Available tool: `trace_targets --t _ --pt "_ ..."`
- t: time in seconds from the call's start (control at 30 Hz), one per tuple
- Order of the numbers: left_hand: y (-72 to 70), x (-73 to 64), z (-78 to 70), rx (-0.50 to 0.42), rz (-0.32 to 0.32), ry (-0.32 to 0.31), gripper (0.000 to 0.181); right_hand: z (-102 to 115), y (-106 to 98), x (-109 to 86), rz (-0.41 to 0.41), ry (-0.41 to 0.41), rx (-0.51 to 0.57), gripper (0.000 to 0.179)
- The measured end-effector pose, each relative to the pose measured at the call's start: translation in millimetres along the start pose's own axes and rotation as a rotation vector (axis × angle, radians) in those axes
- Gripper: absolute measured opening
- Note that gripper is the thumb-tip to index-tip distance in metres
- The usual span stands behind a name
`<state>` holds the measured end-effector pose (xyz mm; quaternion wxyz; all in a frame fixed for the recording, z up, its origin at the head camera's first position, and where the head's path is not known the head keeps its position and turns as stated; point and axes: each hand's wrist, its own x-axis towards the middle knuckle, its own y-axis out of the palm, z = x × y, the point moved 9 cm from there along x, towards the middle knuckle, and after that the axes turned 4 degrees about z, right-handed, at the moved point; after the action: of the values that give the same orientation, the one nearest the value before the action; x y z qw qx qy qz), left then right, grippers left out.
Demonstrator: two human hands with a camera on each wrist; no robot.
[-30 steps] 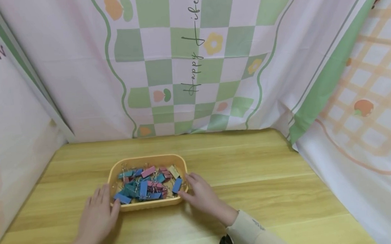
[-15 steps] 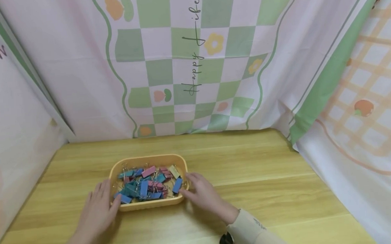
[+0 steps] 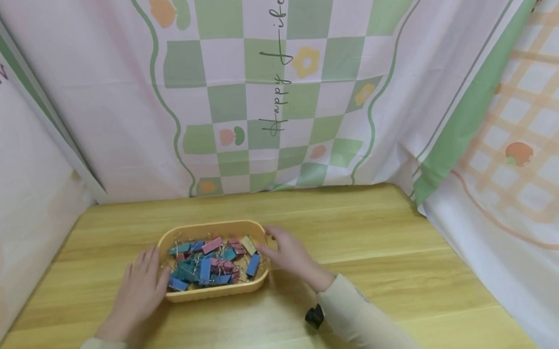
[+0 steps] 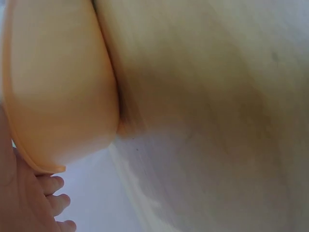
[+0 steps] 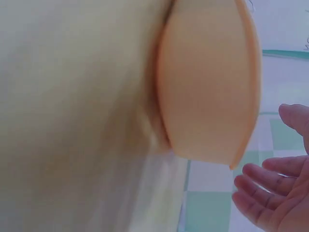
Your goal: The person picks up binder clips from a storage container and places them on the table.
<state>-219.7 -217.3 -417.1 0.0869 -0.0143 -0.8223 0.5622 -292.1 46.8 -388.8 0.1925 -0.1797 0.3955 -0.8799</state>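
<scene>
A yellow-orange plastic bin (image 3: 214,292) sits on the table, filled with binder clips (image 3: 206,271) in blue, teal, pink and cream. My left hand (image 3: 140,287) rests against the bin's left end, its fingers straight along the outside and the thumb at the near left corner. In the left wrist view, that hand's fingertips (image 4: 62,200) show just past the rim. My right hand (image 3: 288,253) is at the right end, thumb over the rim in the head view. The right wrist view shows its fingers (image 5: 263,186) spread and relaxed, a gap between them and the bin wall (image 5: 207,82).
The wooden table (image 3: 359,254) extends to the right of the bin and in front of it. A patterned cloth (image 3: 275,90) hangs along the back edge, with more cloth at both sides. Dark wrist bands (image 3: 314,316) show by the sleeves.
The bin has shifted very slightly to the right, the left hand moving with it. My right hand has risen farther back along the right end and loosened from the wall.
</scene>
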Motion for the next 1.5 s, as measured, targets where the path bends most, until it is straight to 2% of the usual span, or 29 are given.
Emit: trace_targets --t 0.17,0.3,0.63,0.9,1.3,1.5 --pt "3.5 -0.5 1.6 0.0 0.014 0.011 0.059 4.1 -4.6 17.6 0.0 0.01 0.005 0.05" --pt "5.5 -0.8 2.7 -0.007 0.013 0.014 0.058 2.3 -0.6 28.1 0.036 0.073 -0.004 0.046" --pt "6.4 -1.6 3.4 0.002 0.003 0.004 0.058 1.5 15.8 47.4 0.101 0.067 -0.152 0.027" --pt "8.3 -1.4 4.5 0.001 0.01 -0.002 0.058 0.5 21.8 54.2 0.131 0.088 -0.201 0.01" --pt "7.0 -2.4 2.1 -0.012 0.034 0.004 0.058 -3.5 24.4 57.6 0.134 0.124 -0.266 0.01" --pt "7.8 -2.7 2.6 -0.005 0.029 0.009 0.058 -2.8 23.2 58.4 0.114 0.105 -0.252 0.011"
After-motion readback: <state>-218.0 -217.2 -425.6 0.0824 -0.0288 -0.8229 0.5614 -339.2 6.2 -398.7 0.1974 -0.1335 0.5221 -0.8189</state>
